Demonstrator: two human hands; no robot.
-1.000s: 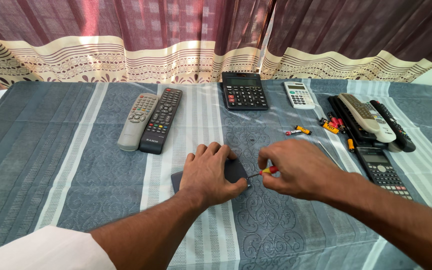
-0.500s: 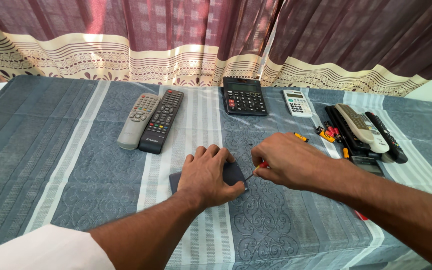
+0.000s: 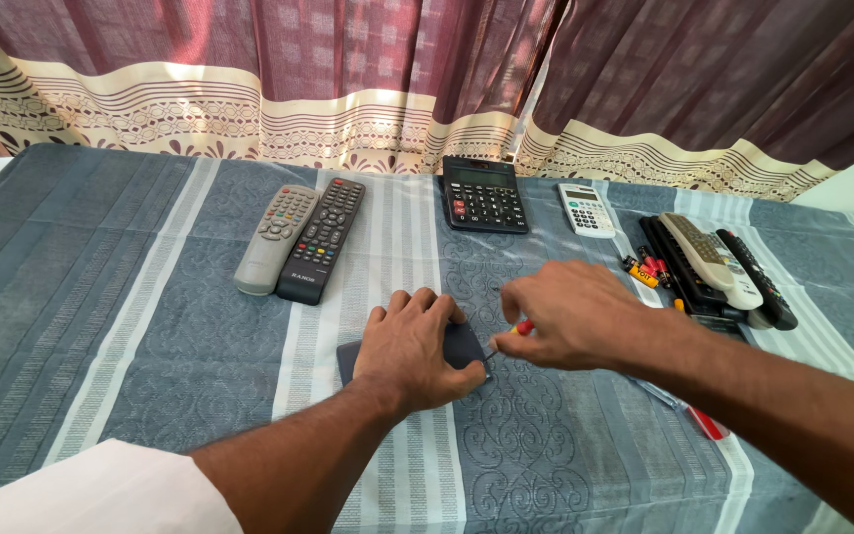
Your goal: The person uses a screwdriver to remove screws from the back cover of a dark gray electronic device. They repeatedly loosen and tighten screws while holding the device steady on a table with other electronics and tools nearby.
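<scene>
My left hand (image 3: 415,346) lies flat on a small dark flat device (image 3: 466,346) on the blue-grey patterned cloth (image 3: 150,336), pressing it down; only its edges show. My right hand (image 3: 570,314) is closed around a small screwdriver with a red and yellow handle (image 3: 521,327), its thin tip touching the device's right edge.
A grey remote (image 3: 274,237) and a black remote (image 3: 320,238) lie side by side at the back left. A black calculator (image 3: 483,193) and a small white calculator (image 3: 586,209) sit behind. Several remotes (image 3: 719,265) and small batteries (image 3: 644,269) lie right. A red-tipped tool (image 3: 706,423) lies under my right forearm.
The view has shifted slightly. My right hand has slid a little left toward the device with the screwdriver. My left hand stays on the device.
</scene>
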